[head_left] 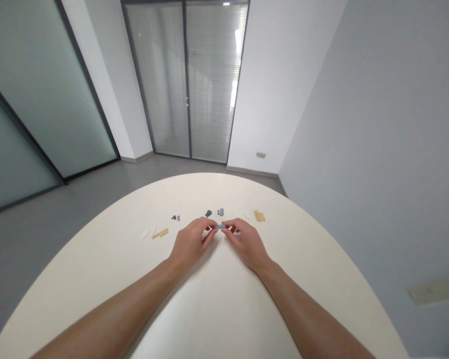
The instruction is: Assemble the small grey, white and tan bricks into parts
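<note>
Between my two hands is a small, narrow grey piece, perhaps a toy building brick; it is too small to be sure. My left hand pinches its left end between thumb and fingers. The right end is pinched by my right hand in the same way. Just beyond my fingertips lie a cluster of dark pieces and a cluster of blue-grey pieces on the table.
Tan strips and thin white pieces lie left on the round white table. Small dark pieces sit farther back. On the right are white pieces and tan pieces. A wall rises close on the right.
</note>
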Demonstrator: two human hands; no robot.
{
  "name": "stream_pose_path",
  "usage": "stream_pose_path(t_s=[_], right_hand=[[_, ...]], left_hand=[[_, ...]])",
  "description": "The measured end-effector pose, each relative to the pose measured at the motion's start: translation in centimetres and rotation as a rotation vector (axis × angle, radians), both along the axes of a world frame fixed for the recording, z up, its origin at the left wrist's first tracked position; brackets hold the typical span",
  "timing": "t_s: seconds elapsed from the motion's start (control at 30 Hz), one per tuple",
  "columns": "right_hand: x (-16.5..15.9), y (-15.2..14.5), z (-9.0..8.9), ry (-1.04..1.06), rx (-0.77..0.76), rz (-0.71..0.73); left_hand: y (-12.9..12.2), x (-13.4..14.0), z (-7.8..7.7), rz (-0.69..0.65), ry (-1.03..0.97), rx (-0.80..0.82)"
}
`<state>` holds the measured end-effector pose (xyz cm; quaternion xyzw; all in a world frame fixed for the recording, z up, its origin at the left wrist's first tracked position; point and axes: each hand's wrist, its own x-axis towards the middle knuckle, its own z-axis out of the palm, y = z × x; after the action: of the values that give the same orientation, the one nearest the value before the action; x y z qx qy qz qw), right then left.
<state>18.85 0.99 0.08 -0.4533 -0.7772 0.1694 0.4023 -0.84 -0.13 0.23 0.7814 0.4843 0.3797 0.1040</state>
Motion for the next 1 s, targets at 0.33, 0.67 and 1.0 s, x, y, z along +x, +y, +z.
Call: stream_pose_path(t_s=[0.33,0.67,1.0], right_hand=[[-0.06,0.01,-0.15,-0.033,-0.018,-0.015],[-0.10,-0.24,0.14,-0.025,-0.029,-0.025],[-0.12,-0.18,0.01,-0.010,-0.034,-0.034]], left_hand=[[0.13,0.01,-0.07,0.016,0.017,-0.028],[0.03,-0.03,-0.11,0.010,0.004,-0.024],[0.06,0.02,-0.08,0.015,-0.010,-0.044]])
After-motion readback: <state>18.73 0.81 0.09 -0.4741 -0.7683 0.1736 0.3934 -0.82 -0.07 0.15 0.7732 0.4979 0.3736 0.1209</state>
